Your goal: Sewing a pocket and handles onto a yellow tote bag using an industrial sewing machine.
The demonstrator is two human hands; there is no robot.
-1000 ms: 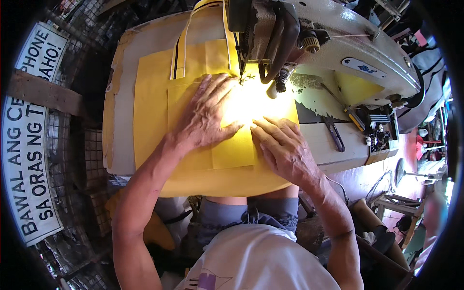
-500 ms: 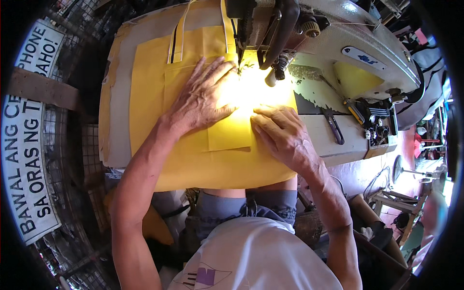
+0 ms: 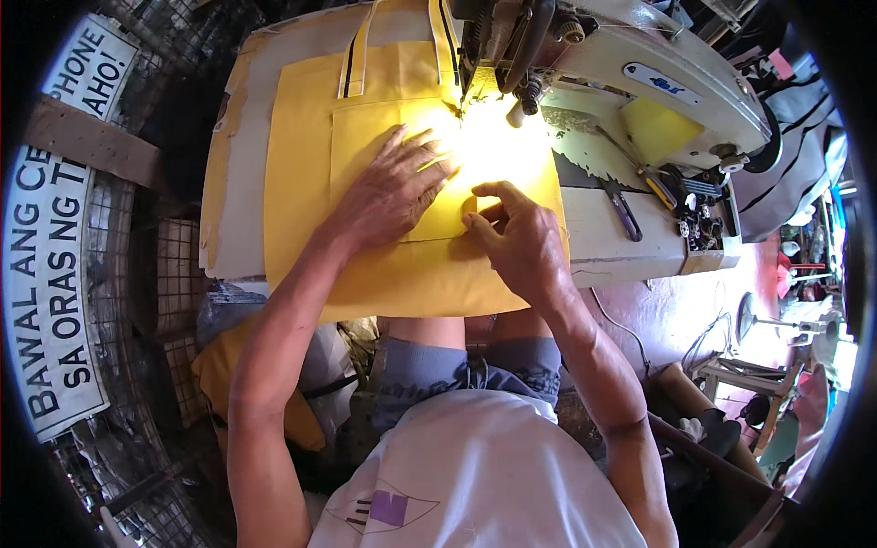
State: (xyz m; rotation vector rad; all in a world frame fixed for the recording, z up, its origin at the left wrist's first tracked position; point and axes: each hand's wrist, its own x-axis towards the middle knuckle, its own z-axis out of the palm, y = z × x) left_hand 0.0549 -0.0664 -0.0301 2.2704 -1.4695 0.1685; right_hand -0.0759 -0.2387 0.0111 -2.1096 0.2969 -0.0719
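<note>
The fingers of the left hand lie spread and nearly flat, palm down, on one smaller yellow panel. The right hand is just beside it, at about nine to three o'clock across the panel; its thumb and forefinger curve toward each other with a narrow gap, and one cannot tell whether they hold the panel's edge. The panel lies on one larger yellow sheet, which spreads under both hands and hangs toward six o'clock over the wearer's lap. Two straps, white-edged with a black stripe, run up from the sheet: a left strap at twelve o'clock from the left hand and a right strap nearer one.

From the right hand, one sewing machine stands at two o'clock; glare hides where its needle meets the cloth. At three o'clock on the desk lie one pair of snips, one screwdriver and, farther out, one winder mechanism. One fan stands well apart at four o'clock. One lettered white sign hangs between eight and nine from the left hand.
</note>
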